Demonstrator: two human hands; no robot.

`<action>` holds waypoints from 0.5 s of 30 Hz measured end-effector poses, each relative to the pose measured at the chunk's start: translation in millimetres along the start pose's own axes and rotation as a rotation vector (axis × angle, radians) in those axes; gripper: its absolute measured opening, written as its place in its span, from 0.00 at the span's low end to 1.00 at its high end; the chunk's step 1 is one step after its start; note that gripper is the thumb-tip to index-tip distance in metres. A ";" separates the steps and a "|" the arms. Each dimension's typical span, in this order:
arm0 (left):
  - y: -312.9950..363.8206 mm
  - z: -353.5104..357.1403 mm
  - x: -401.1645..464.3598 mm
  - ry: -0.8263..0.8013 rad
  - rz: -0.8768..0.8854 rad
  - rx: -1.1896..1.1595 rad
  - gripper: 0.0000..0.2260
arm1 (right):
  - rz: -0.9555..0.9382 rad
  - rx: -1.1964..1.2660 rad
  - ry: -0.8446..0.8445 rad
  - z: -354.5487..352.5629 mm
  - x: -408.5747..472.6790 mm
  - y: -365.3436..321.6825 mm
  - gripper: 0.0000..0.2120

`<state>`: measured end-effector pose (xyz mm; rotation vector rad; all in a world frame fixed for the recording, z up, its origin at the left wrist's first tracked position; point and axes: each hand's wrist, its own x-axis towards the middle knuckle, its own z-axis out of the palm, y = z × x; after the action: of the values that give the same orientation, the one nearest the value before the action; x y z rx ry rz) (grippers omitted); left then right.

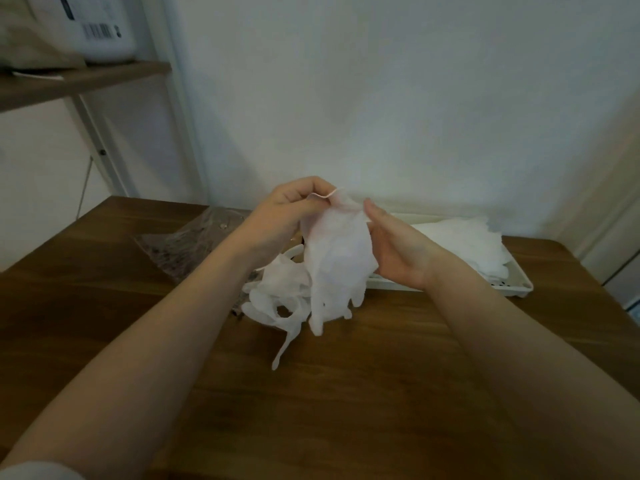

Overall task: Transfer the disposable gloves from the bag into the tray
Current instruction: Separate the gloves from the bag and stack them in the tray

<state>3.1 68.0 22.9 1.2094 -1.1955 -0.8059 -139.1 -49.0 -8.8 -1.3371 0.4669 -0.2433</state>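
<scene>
The wooden table [346, 393] lies bare on your side of the grip; its far edge meets the wall. Right of your grip, the white tray [516, 289] holds stacked gloves [460, 240]. Left of it lies the clear bag [187, 240]. Your left hand [291, 209] pinches the cuff of a translucent white glove [337, 261], which hangs fingers-down. Your right hand [394, 247] lies flat against it, fingers straight. Below the grip, loose gloves [277, 296] lie crumpled.
</scene>
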 end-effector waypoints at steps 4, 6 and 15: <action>3.1 2.8 5.2 0.037 0.021 0.003 0.15 | -0.151 0.098 -0.018 4.7 -10.3 -10.7 0.10; 1.0 0.2 7.2 0.065 0.025 0.048 0.13 | -0.203 0.120 0.073 3.9 -13.4 -15.4 0.05; 1.0 5.9 13.8 0.076 0.056 0.422 0.11 | -0.354 -0.256 0.524 4.7 -12.7 -17.4 0.09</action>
<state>0.5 53.8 26.8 1.5253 -1.3713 -0.4715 -146.6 -43.3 11.2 -1.6042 0.7143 -0.8639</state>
